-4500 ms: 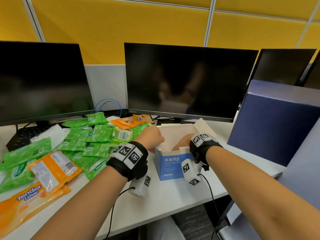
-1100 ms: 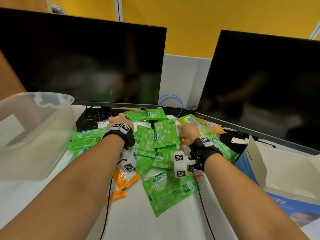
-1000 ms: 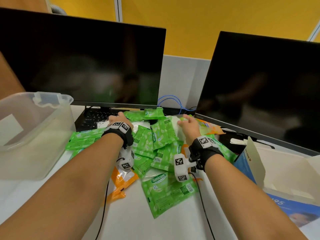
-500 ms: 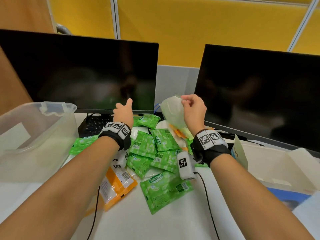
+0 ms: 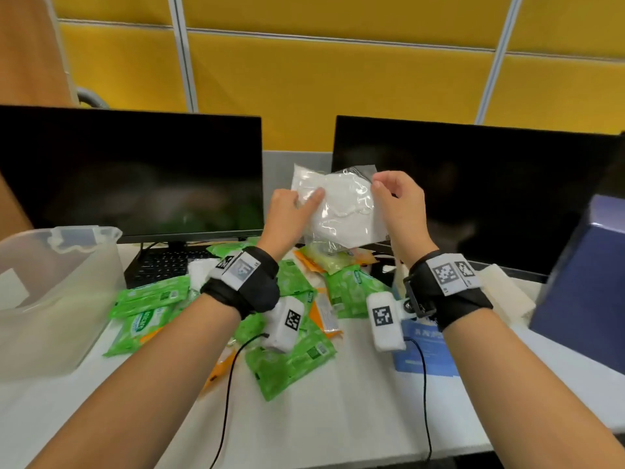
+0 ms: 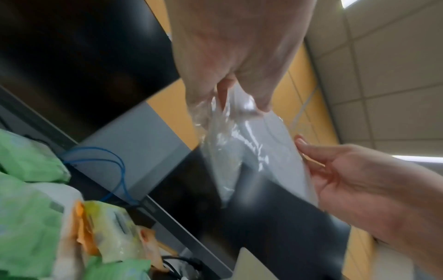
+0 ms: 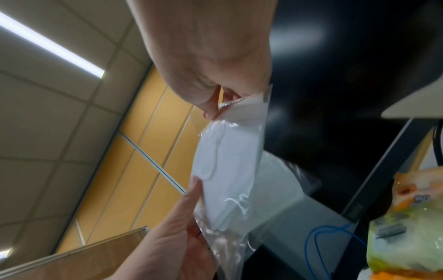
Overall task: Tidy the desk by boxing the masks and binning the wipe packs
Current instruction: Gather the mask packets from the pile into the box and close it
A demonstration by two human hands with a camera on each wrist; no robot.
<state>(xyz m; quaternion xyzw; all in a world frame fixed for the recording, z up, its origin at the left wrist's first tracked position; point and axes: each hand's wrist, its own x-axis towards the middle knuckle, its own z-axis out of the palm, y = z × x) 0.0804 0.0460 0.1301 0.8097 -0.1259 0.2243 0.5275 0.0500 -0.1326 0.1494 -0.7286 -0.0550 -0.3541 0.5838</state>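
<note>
A white mask in a clear plastic wrapper (image 5: 341,211) is held up in front of the two monitors, above the desk. My left hand (image 5: 304,202) pinches its left edge, thumb on the front. My right hand (image 5: 377,184) pinches its top right corner. The left wrist view shows my left hand (image 6: 230,89) pinching the crinkled wrapper (image 6: 239,151); the right wrist view shows my right hand (image 7: 223,106) pinching the mask (image 7: 227,170). Green and orange wipe packs (image 5: 294,360) lie heaped on the desk below. A clear plastic bin (image 5: 61,299) stands at the left. The blue mask box (image 5: 422,353) sits behind my right wrist.
Two dark monitors (image 5: 135,170) stand at the back, with a keyboard (image 5: 162,265) under the left one. A large navy box (image 5: 581,299) stands at the right edge. Cables run from both wrist units across the white desk (image 5: 338,428).
My right hand has raised the wrapped mask higher and turned it flat to my view. My left hand came up from the pile and took hold of its left edge.
</note>
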